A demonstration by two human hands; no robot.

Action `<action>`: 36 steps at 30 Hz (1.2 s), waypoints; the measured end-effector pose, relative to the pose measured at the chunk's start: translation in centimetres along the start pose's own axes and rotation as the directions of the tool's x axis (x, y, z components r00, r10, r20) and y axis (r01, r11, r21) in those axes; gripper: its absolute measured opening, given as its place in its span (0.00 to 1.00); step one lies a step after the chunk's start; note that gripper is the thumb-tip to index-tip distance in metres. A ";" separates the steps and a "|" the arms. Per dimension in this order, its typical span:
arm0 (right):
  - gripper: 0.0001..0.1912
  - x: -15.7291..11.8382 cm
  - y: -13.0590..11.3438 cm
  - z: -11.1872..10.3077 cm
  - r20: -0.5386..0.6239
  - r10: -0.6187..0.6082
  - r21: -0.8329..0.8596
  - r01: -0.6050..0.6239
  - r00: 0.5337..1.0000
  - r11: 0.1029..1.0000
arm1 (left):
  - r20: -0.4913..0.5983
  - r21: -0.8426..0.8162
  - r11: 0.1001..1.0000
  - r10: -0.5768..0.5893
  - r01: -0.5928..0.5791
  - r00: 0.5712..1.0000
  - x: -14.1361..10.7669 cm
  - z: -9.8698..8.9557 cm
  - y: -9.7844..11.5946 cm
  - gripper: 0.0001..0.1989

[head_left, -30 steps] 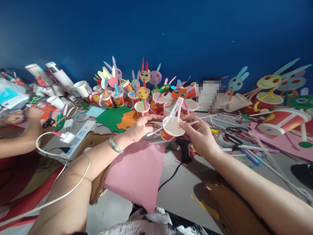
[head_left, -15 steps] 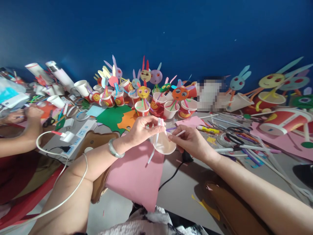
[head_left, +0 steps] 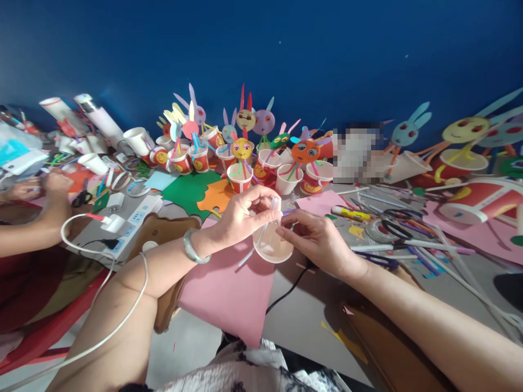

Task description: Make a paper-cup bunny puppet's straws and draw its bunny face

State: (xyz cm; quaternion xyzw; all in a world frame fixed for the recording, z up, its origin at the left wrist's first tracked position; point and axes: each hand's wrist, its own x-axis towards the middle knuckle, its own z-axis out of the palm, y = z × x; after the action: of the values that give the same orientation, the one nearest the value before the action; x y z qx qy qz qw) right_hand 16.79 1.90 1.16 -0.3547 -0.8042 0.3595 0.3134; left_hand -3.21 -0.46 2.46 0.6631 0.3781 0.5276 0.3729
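Note:
A paper cup (head_left: 273, 247), its open mouth facing me, hangs between my hands above the pink sheet and the grey table. My left hand (head_left: 249, 209), with a bangle at the wrist, pinches the cup's far side together with a thin white strip (head_left: 245, 257). One end of that strip sticks out to the lower left. The thumb and fingers of my right hand (head_left: 314, 234) are closed on the strip at the cup's right side. My fingers partly hide where strip and cup meet.
Paper-cup figures with coloured faces (head_left: 242, 148) line the blue wall. Pink paper (head_left: 229, 294) lies under my hands. To the left are a power strip (head_left: 137, 223) and another person's arms (head_left: 36, 223); to the right, scissors (head_left: 392, 231), a yellow cutter (head_left: 350, 213) and pipe cleaners.
My right hand has moved slightly up and left, closer to my left fingers. The strip end that poked out past my right fingers no longer shows. The view has shifted slightly.

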 end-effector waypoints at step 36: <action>0.18 0.5 0.6 0.4 0.041 0.193 0.193 -0.197 0.980 0.961 | -0.141 -0.042 0.988 -0.156 0.151 0.978 1.7 -0.6 -1.2 0.17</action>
State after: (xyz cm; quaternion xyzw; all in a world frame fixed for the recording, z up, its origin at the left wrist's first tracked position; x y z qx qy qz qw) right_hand 16.38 2.45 0.59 -0.3955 -0.7294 0.4701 0.3010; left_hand -3.66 1.62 2.22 0.5862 0.4459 0.5496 0.3944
